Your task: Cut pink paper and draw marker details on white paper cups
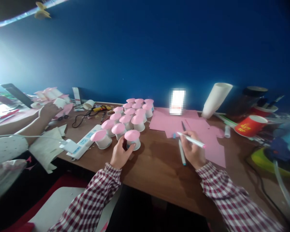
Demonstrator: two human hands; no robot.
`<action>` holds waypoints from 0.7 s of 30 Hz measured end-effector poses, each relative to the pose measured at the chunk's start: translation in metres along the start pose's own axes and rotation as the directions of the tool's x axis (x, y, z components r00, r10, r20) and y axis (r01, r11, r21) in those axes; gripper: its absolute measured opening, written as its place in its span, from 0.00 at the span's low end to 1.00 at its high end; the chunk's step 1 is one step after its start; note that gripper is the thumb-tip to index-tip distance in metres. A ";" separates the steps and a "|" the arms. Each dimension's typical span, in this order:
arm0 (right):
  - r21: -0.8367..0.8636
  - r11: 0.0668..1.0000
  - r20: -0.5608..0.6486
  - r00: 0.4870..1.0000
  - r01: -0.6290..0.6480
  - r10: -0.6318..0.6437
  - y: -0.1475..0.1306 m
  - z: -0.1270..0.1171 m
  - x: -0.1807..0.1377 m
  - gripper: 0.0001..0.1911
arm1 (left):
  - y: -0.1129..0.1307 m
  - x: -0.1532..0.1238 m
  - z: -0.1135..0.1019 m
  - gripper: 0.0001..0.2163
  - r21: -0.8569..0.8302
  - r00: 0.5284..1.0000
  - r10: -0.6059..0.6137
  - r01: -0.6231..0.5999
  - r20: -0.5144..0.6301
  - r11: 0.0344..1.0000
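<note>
My left hand [120, 154] has its thumb and fingers around a white paper cup [136, 146] that stands upside down with a round pink paper piece [132, 135] on top. Behind and left of it, several more such cups [119, 131] stand close together in rows. Held over the table in my right hand [193, 151] is a white marker [193, 140] with a pink end. A second marker [182, 154], white with a teal end, lies on the table just left of that hand. Pink paper sheets [214, 149] are spread behind and beside my right hand.
A power strip [85, 143] with a plugged-in charger lies left of the cups. On the left a co-worker's hands [49, 110] hold a similar cup. A phone with a lit screen [177, 101] leans at the wall, near stacked cups [216, 100] and a red cup [251, 125].
</note>
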State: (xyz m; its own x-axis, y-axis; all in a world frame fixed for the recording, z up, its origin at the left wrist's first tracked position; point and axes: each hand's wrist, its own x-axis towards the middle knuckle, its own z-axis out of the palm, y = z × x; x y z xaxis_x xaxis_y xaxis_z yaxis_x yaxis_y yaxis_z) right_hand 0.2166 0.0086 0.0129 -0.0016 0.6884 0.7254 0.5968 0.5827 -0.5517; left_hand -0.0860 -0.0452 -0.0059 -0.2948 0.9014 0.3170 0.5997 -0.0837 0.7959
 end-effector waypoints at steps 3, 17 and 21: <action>-0.006 1.000 0.002 1.000 0.001 -0.001 0.000 0.000 -0.001 0.10 | -0.001 0.004 -0.004 0.21 0.108 1.000 -0.025 0.026 -0.014 0.994; 0.001 1.000 0.035 0.999 -0.014 0.014 0.000 0.000 -0.002 0.09 | 0.012 -0.031 -0.007 0.14 0.373 0.984 0.176 -0.153 -0.028 0.915; 0.006 1.000 0.032 0.999 -0.022 0.022 -0.001 -0.001 -0.002 0.10 | 0.013 -0.027 -0.005 0.16 0.415 0.990 0.141 -0.130 0.003 0.900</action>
State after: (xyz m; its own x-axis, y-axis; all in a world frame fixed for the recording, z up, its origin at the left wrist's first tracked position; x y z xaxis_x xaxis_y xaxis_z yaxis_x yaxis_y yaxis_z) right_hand 0.2169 0.0067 0.0122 -0.0142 0.7143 0.6997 0.5915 0.5702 -0.5701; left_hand -0.0740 -0.0729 -0.0009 -0.2045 0.8820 0.4246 0.8871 -0.0164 0.4612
